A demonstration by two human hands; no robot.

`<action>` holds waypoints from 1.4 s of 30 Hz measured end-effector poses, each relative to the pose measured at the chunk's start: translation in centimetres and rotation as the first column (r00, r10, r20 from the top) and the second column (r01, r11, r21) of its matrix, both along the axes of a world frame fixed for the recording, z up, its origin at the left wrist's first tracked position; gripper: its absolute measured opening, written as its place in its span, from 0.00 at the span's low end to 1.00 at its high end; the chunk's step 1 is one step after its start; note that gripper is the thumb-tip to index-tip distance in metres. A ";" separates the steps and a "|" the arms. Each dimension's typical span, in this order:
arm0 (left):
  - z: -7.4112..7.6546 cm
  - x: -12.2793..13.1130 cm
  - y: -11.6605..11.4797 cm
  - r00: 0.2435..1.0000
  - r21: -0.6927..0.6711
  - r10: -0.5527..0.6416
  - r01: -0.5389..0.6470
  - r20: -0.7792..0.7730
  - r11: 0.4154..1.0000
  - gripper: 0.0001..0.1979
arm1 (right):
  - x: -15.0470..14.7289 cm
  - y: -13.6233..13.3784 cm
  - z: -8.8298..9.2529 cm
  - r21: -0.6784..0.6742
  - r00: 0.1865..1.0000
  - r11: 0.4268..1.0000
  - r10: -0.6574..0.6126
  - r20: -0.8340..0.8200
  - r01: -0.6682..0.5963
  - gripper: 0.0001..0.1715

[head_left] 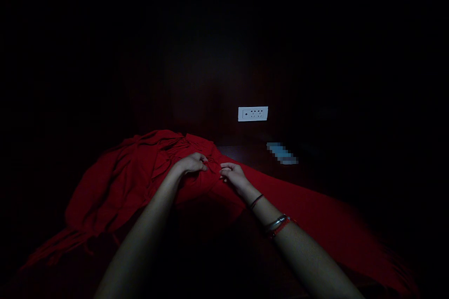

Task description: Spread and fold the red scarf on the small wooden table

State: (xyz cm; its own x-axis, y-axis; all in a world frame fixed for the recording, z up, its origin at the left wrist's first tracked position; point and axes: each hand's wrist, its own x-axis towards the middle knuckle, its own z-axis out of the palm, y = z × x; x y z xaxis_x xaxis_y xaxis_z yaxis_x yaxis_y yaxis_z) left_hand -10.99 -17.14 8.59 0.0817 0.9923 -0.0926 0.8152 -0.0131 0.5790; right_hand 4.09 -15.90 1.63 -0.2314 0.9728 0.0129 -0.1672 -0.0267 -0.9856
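Cloth [115,182], red, matte, tassel-fringed, spread from eight to four o'clock about both hands. Pinched centrally by left hand [192,164] and, likewise, right hand [234,176]. Gathering seemingly partial: rumpled toward nine, apparently unworked toward four. White rectangular socket plate [253,114] at one.

Left hand [192,164] and right hand [235,177] pinch red fringed cloth [117,180]; socket plate [253,114] and pixelated object [282,153] sit beyond the cloth.
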 end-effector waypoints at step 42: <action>-1.6 -1.0 -4.7 0.930 0.617 0.209 0.025 -0.304 0.786 0.17 | 4.0 -4.0 -1.3 0.278 0.204 0.643 -0.188 0.961 -0.714 0.30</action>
State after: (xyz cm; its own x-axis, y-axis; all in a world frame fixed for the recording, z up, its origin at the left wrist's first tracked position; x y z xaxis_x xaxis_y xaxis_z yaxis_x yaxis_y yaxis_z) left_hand -12.01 -21.80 6.99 0.0665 0.8514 0.5204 0.9704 -0.1764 0.1647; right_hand 8.13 -19.94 0.29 -0.7504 0.6593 0.0478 0.6451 0.7461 -0.1649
